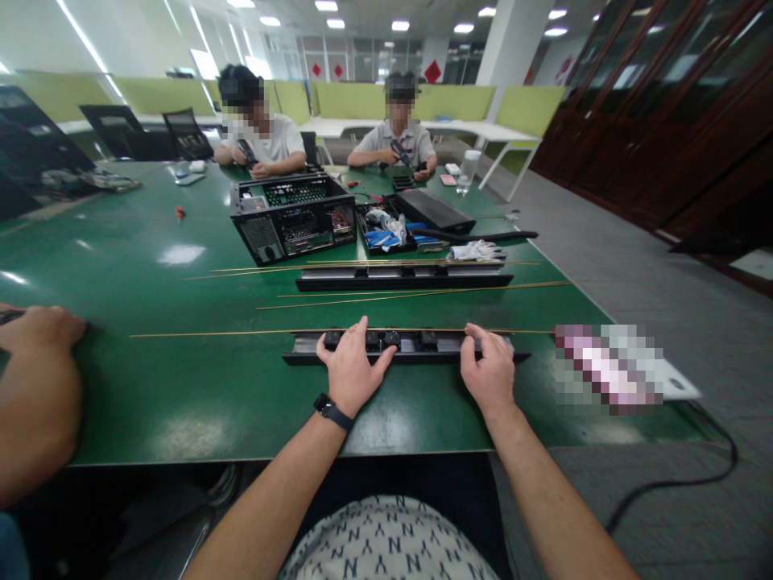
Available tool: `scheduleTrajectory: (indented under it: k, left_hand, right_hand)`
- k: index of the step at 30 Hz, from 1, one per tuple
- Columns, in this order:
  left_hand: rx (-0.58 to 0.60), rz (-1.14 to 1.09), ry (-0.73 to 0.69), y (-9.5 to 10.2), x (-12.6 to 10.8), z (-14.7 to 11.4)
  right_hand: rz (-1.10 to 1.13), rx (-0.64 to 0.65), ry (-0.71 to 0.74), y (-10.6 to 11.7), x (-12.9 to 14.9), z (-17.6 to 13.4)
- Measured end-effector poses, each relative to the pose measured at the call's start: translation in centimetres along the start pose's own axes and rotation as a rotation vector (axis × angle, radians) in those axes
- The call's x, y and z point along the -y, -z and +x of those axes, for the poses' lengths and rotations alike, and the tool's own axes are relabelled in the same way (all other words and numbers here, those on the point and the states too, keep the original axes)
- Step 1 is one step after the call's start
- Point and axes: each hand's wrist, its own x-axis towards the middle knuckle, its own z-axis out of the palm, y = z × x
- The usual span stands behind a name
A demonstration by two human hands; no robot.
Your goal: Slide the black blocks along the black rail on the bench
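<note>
A long black-and-silver metal rail [447,357] lies across the table in front of me, with several small black blocks [426,341] set in its channel. My left hand [355,364] rests over its left part, fingers spread, the thumb beside one of the blocks. Near the right end, my right hand [490,369] grips the rail, fingers curled over its far side and thumb on the near side. Whatever lies under the right palm is hidden. A thin golden rod [211,333] runs along the rail's far edge.
Farther off lie a second rail [404,281], more thin rods, white gloves [477,251], a tool tray [386,234] and an open computer case [295,217]. A co-worker's arm [39,387] is at left; two people sit opposite. A blurred pink item [597,362] lies right.
</note>
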Motion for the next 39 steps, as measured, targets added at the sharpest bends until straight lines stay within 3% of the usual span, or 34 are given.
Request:
scheduleTrajectory:
  k: [22, 39]
  left_hand:
    - [-0.015, 0.001, -0.006, -0.5, 0.3, -0.1]
    - [-0.001, -0.002, 0.002, -0.1, 0.0, 0.0]
  right_hand:
    - [-0.117, -0.051, -0.291, 0.9, -1.3, 0.7]
    - [-0.204, -0.109, -0.458, 1.2, -4.0, 1.2]
